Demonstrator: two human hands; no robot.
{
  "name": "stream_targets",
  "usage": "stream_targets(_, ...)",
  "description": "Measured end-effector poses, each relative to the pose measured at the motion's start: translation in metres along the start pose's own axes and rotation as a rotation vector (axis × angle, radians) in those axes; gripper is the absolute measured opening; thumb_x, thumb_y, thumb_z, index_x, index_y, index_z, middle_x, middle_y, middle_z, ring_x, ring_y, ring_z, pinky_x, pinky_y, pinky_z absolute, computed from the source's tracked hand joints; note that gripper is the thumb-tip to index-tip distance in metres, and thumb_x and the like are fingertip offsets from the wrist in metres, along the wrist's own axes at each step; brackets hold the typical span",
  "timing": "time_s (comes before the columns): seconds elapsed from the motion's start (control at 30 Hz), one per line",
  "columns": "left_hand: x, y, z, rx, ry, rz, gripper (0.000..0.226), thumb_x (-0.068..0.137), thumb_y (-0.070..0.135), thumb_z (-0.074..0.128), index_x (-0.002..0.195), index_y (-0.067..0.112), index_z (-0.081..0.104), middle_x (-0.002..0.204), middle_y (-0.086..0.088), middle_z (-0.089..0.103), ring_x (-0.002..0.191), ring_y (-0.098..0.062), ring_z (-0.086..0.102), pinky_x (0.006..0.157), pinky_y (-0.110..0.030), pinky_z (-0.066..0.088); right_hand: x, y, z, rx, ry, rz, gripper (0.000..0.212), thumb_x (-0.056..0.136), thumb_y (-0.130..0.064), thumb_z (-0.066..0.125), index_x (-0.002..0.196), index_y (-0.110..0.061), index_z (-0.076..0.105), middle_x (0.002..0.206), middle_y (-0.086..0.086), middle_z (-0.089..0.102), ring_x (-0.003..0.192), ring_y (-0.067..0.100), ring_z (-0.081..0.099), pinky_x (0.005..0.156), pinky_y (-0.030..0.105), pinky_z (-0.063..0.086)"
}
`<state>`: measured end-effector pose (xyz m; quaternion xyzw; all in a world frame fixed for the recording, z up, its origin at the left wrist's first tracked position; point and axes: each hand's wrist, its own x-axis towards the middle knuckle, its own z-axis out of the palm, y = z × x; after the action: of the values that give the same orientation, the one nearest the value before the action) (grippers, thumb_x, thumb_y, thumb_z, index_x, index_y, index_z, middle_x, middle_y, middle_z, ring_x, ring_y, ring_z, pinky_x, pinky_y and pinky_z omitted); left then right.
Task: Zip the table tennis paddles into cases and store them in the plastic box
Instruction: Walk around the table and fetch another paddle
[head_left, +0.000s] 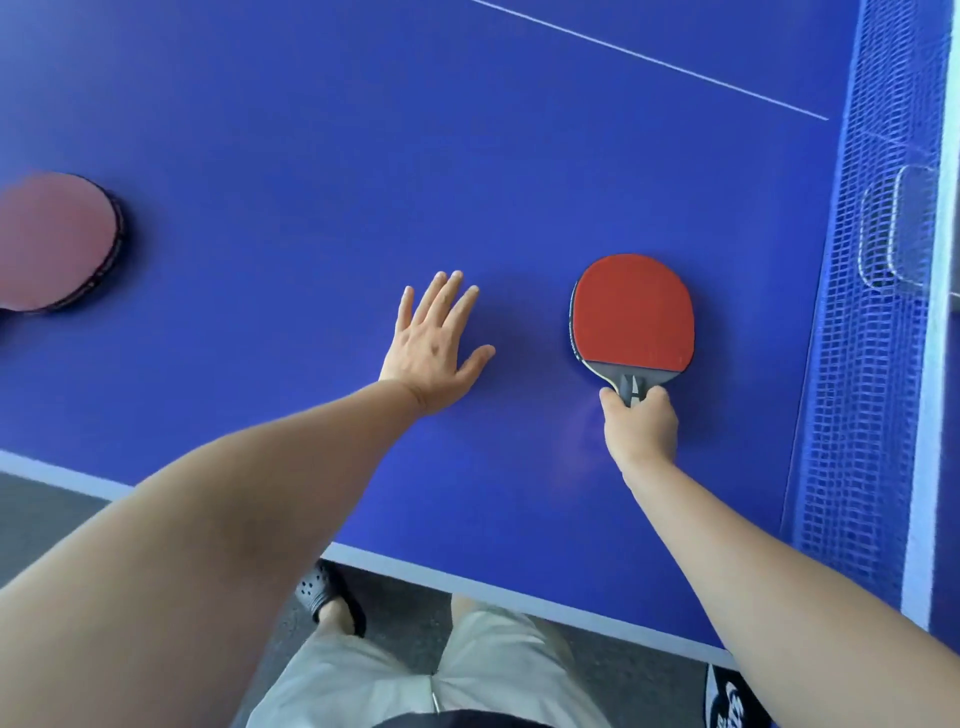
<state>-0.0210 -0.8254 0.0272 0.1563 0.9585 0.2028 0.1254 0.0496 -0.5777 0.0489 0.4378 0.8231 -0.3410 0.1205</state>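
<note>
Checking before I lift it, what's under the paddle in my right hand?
The paddle lies red face up on the blue table, handle gripped by the right hand. Only table shows around it; anything beneath the blade is covered.

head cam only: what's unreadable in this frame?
- Left paddle: blurred, and the left frame edge cuts off its handle.
- Handle of the right paddle: mostly wrapped by the right hand.
- Clear object behind the net: mesh hides what it is.
- Cases: none in view.
</note>
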Motion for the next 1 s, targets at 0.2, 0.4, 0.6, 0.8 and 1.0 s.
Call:
stream_targets(0.2, -0.136, -0.079, -0.017, 0.003, 0.016, -0.097, 0.073, 0.093, 0.058, 0.033, 0.153, 0.017, 0.030, 0.163, -0.005, 0.019, 0.152, -0.022, 0.006, 0.123, -0.047, -0.001, -0.110, 0.006, 0.058, 0.021, -0.054, -0.026, 0.030, 0.086, -0.039, 0.064, 0.092, -0.012, 0.054, 0.086, 0.001, 0.063, 0.072, 0.022, 0.061, 0.056, 0.031, 0.044)
stream_targets(0.4, -0.250, -0.166, -0.058, -0.062, 0.083, -0.205, 0.073, 0.092, 0.060, 0.032, 0.152, 0.019, 0.032, 0.163, -0.003, 0.020, 0.152, -0.021, 0.009, 0.123, -0.045, -0.001, -0.232, -0.010, 0.128, -0.028, -0.095, -0.082, 0.031, 0.088, -0.039, 0.065, 0.092, -0.010, 0.053, 0.087, 0.004, 0.060, 0.073, 0.023, 0.057, 0.061, 0.035, 0.044)
stream_targets(0.6, -0.332, -0.259, -0.102, -0.049, 0.141, -0.238, 0.069, 0.093, 0.057, 0.034, 0.150, 0.019, 0.032, 0.161, -0.007, 0.025, 0.151, -0.025, 0.014, 0.123, -0.050, 0.007, -0.329, -0.062, 0.203, 0.044, -0.117, -0.159, 0.032, 0.089, -0.036, 0.065, 0.095, -0.008, 0.051, 0.093, 0.005, 0.058, 0.087, 0.029, 0.056, 0.072, 0.036, 0.042)
stream_targets(0.8, -0.346, -0.345, -0.141, -0.001, 0.138, -0.306, 0.068, 0.092, 0.056, 0.031, 0.150, 0.019, 0.034, 0.159, -0.009, 0.029, 0.150, -0.029, 0.018, 0.123, -0.048, 0.005, -0.379, -0.134, 0.267, 0.107, -0.181, -0.194, 0.031, 0.088, -0.035, 0.066, 0.094, -0.008, 0.052, 0.085, -0.002, 0.055, 0.078, 0.024, 0.055, 0.067, 0.034, 0.042)
stream_targets(1.0, -0.314, -0.417, -0.170, 0.043, 0.127, -0.337, 0.066, 0.093, 0.052, 0.032, 0.149, 0.017, 0.036, 0.159, -0.010, 0.029, 0.150, -0.029, 0.018, 0.123, -0.049, 0.006, -0.392, -0.205, 0.329, 0.180, -0.266, -0.162, 0.031, 0.089, -0.037, 0.065, 0.090, -0.010, 0.049, 0.081, -0.003, 0.053, 0.071, 0.020, 0.052, 0.066, 0.036, 0.044)
